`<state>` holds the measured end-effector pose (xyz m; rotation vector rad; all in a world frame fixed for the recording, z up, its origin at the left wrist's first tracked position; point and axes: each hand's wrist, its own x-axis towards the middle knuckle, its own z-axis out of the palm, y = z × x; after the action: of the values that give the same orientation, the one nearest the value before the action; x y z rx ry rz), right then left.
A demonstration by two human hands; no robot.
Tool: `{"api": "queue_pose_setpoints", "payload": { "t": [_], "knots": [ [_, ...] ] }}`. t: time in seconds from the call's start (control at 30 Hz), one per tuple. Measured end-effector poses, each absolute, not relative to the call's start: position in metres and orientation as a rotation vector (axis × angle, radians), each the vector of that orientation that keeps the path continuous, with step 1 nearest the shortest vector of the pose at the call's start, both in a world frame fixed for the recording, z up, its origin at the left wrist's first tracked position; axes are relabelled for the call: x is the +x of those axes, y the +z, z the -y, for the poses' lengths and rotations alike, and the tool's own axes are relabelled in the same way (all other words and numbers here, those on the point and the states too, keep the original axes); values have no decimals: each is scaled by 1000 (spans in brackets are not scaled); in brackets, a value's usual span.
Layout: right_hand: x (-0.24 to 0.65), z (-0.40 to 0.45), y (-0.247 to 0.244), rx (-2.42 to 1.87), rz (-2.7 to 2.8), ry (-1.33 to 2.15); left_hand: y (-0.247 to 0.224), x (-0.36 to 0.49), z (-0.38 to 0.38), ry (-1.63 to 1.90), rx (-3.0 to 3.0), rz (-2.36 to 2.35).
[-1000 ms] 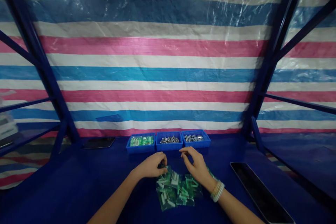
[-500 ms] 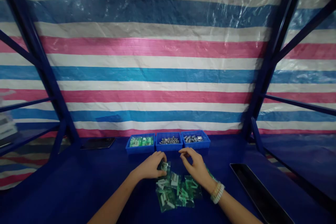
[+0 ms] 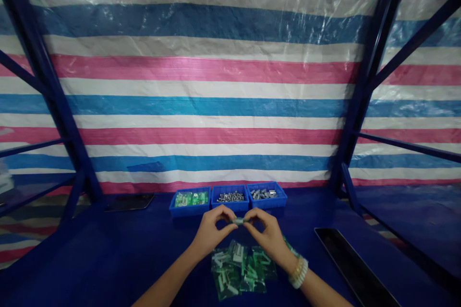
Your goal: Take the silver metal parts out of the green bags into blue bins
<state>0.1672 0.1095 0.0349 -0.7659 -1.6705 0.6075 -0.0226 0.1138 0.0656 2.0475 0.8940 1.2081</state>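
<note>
Between my two hands is a small green plastic packet (image 3: 238,221), pinched at its two ends. My left hand (image 3: 215,228) grips its left end with thumb and fingers. At the right end, the fingertips of my right hand (image 3: 267,231) are closed on it; a pale beaded bracelet is on that wrist. Below the hands several clear green packets (image 3: 239,268) with light-coloured pieces inside lie in a loose pile on the blue table (image 3: 126,254). One more packet (image 3: 290,246) is partly hidden behind my right wrist.
Behind the hands stand three blue trays: one with green packets (image 3: 190,208), one with small metal parts (image 3: 230,205), one with larger metal pieces (image 3: 284,200). A dark flat device (image 3: 355,266) lies right, another dark slab (image 3: 129,202) back left. Blue frame posts flank a striped sheet.
My left hand has lifted a packet from the pile and moved right. My right hand has closed on its other end. The view has shifted slightly.
</note>
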Motion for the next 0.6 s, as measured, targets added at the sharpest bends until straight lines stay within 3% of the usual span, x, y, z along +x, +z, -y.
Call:
{"api": "queue_pose_setpoints", "payload": {
  "t": [0.13, 0.27, 0.43, 0.6],
  "knots": [
    [176, -100, 45, -578, 1842, 117, 71, -26, -104, 1358, 2534, -802],
    [180, -97, 45, -523, 1866, -101, 67, -29, -99, 1390, 2874, -669],
    [179, -96, 48, -508, 1864, -55, 67, -25, -98, 1553, 2682, -720],
    [173, -94, 52, -657, 1773, 263, 62, -16, -102, 1457, 2013, -1041]
  ]
}}
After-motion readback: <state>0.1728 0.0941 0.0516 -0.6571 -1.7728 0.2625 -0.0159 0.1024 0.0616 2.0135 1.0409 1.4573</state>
